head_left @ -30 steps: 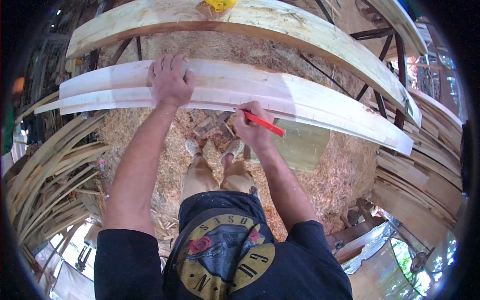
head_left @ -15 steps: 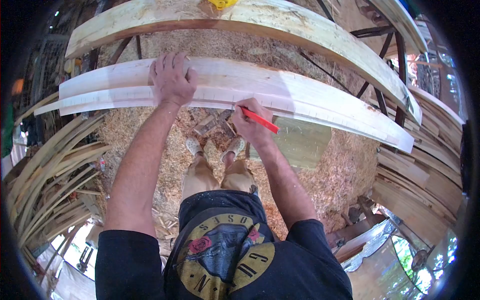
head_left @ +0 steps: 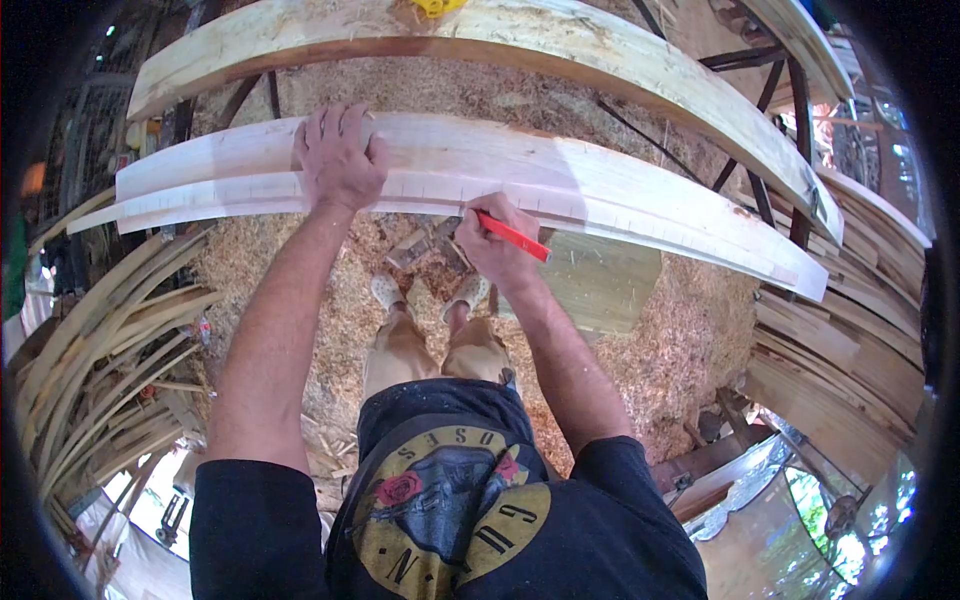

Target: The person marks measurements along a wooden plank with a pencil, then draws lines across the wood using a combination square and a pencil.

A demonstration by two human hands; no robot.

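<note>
A long pale wooden plank (head_left: pixel 450 140) runs across in front of me. Along its near side lies a narrow pale strip (head_left: pixel 255 190) with short tick marks spaced along it. My left hand (head_left: pixel 341 165) rests flat on the plank left of the middle, fingers extended over the wood. A red carpenter's pencil (head_left: pixel 513 235) is gripped in my right hand (head_left: pixel 497 245), which is at the near edge of the strip. The pencil's tip is hidden by my fingers, so I cannot tell whether it touches the wood.
Beyond the plank lies a second thick curved board (head_left: pixel 400 35) with a yellow object (head_left: pixel 437 7) on it. Long thin wood strips (head_left: pixel 95 360) are stacked at left, more boards (head_left: pixel 840 340) at right. Wood shavings (head_left: pixel 690 340) cover the floor around a flat board (head_left: pixel 600 285).
My right hand and the pencil have shifted slightly left along the strip. My left hand stays on the plank in nearly the same place.
</note>
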